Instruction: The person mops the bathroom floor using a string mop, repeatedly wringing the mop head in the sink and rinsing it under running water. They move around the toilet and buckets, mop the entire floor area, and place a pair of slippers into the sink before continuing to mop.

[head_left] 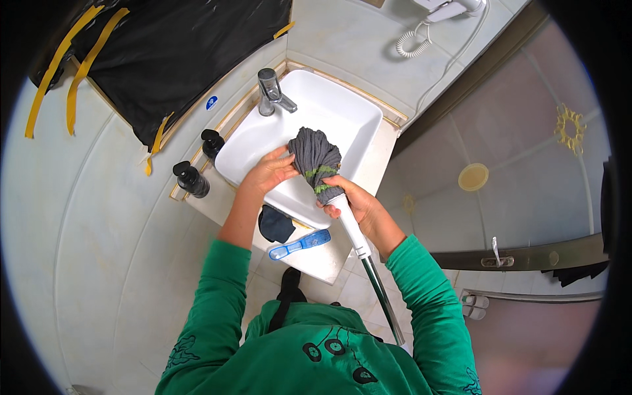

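A mop (316, 158) with a grey strip head and green bands is held over the white sink (366, 115). Its white collar and metal pole slant down past my right side. My right hand (352, 205) grips the mop where the head meets the white collar. My left hand (271, 170) is at the left side of the grey strips, fingers partly spread and touching them; the fingertips are partly hidden by the strips. Behind the hands, a chrome faucet (268, 92) stands at the sink's back left corner.
Two dark pump bottles (191, 180) stand left of the sink. On the counter's front edge lie a dark cloth (276, 224) and a blue brush (300, 244). A hair dryer (454, 9) hangs at upper right, and a sliding door (497, 191) stands at right.
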The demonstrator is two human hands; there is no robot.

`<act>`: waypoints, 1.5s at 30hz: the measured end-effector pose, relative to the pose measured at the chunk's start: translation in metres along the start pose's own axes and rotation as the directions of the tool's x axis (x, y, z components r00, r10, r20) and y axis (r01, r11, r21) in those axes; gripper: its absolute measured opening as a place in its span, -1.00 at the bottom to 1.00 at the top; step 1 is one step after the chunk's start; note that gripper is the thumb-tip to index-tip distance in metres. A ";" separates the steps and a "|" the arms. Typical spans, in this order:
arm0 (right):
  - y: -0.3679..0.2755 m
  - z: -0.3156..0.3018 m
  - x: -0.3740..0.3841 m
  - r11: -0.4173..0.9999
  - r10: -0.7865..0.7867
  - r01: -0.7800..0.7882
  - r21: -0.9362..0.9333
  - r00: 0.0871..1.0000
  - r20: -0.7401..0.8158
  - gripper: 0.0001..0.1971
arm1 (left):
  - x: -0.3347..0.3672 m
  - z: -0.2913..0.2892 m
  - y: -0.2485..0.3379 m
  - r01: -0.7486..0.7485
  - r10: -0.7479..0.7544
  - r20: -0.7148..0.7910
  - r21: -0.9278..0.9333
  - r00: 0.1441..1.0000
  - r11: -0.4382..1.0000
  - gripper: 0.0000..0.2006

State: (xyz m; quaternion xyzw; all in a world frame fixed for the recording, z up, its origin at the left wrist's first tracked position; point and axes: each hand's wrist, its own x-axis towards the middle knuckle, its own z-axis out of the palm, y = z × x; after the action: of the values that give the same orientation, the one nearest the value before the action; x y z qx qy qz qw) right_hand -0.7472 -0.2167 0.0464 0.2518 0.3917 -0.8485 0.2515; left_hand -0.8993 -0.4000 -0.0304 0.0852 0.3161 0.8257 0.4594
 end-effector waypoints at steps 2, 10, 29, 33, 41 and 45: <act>0.002 0.002 -0.008 0.996 0.005 -0.006 0.089 1.000 0.017 -0.61 | 0.004 -0.004 -0.025 -0.073 0.065 -0.066 -0.124 0.996 0.990 -0.46; 0.021 0.020 -0.030 0.990 -0.068 0.038 0.133 0.970 0.231 -0.59 | 0.039 0.018 -0.068 0.117 0.263 0.544 -0.565 0.797 0.816 0.27; 0.043 0.013 -0.044 0.906 -0.257 0.137 0.402 0.930 0.263 -0.46 | 0.006 0.059 0.013 -0.366 0.364 0.369 -0.068 0.855 0.928 -0.41; 0.036 0.019 -0.047 0.885 -0.360 0.236 0.401 0.893 0.270 -0.44 | 0.005 0.062 0.012 -0.319 0.314 0.068 0.075 0.947 0.945 -0.54; 0.029 0.038 -0.057 0.933 -0.352 0.328 0.146 0.918 0.181 -0.66 | 0.013 0.071 0.027 -0.057 0.064 -0.100 0.067 0.993 0.996 -0.73; 0.028 0.048 -0.054 0.960 -0.277 0.280 -0.025 0.958 0.076 -0.70 | 0.001 0.089 0.036 -0.142 0.125 0.070 0.347 0.990 0.927 -0.63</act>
State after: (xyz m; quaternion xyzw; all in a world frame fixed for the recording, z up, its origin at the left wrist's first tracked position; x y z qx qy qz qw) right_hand -0.7005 -0.2580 0.0923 0.1590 0.4289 -0.8769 0.1478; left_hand -0.8871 -0.3739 0.0608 0.2064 0.4411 0.7830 0.3869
